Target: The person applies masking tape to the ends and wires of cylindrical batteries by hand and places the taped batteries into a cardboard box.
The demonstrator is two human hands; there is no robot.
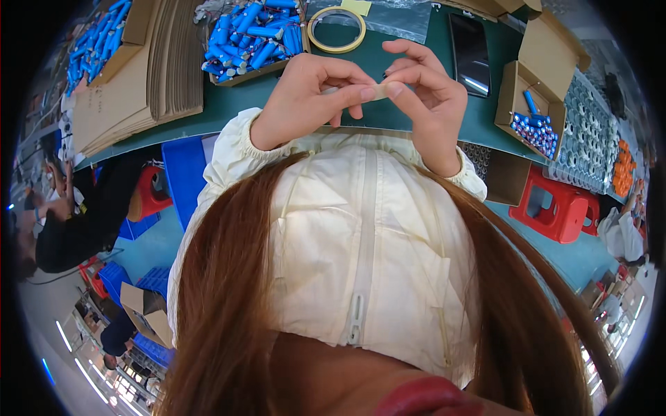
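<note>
Both my hands meet in front of my chest, above the near edge of the green tabletop (229, 114). A short strip of pale tape (379, 91) is stretched between my fingertips. My left hand (298, 97) pinches one end of it between thumb and fingers. The other end is pinched by my right hand (438, 104), its index finger raised and bent. A small dark bit shows by the right fingertips, too small to name. Beyond my hands lies a roll of yellowish tape (338, 49).
A cardboard box of blue wired cylindrical cells (253, 41) stands behind my left hand, beside stacked cardboard sheets (173, 62). To the right are a black phone (470, 55), an open box (510, 104) with blue cells and clear plastic trays (583, 132). A red stool (551, 208) stands below.
</note>
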